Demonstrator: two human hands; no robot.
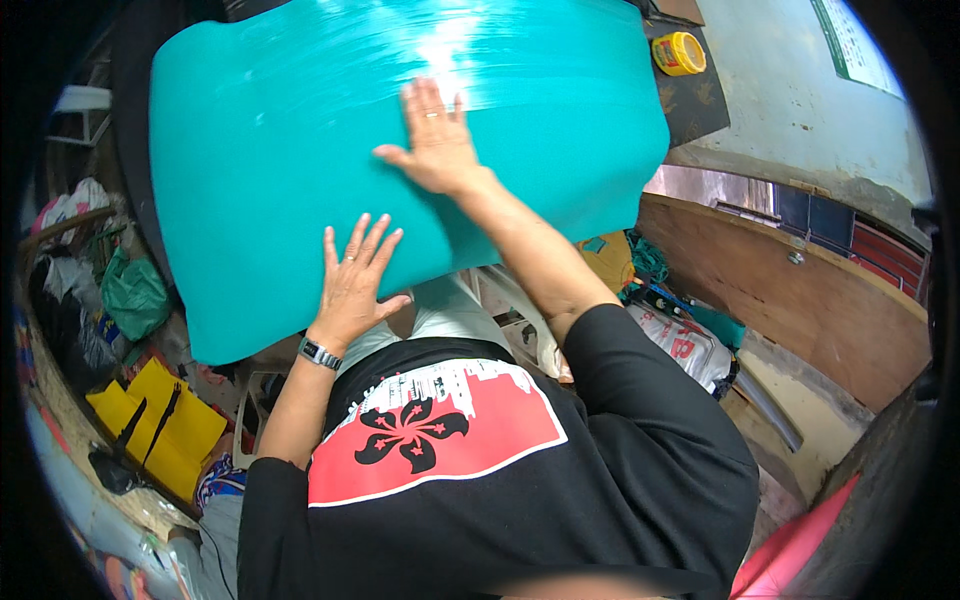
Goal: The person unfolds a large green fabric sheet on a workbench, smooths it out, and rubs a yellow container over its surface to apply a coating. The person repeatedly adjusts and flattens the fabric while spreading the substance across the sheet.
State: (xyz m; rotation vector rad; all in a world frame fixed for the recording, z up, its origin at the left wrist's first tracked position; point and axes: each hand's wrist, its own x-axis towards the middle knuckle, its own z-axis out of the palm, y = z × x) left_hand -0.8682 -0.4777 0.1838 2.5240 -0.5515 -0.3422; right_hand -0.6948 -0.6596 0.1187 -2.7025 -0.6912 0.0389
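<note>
A large teal sheet point(290, 170) lies over a surface in front of me. Its far part shines with a streaky, wet-looking gloss, while the near part is matt. My right hand point(435, 145) rests palm down on it near the edge of the glossy area, fingers stretched and thumb out to the left. Closer to me, my left hand point(355, 275) lies on the sheet's near edge with its fingers spread. A wristwatch point(320, 352) is on my left wrist. Neither hand grips anything.
A yellow tub point(679, 54) stands on a dark board point(695, 110) at the far right. Yellow bags point(165, 420) and a green bag point(135, 293) lie at the left. On the right are a white printed sack point(680, 345) and a low wooden panel point(770, 265).
</note>
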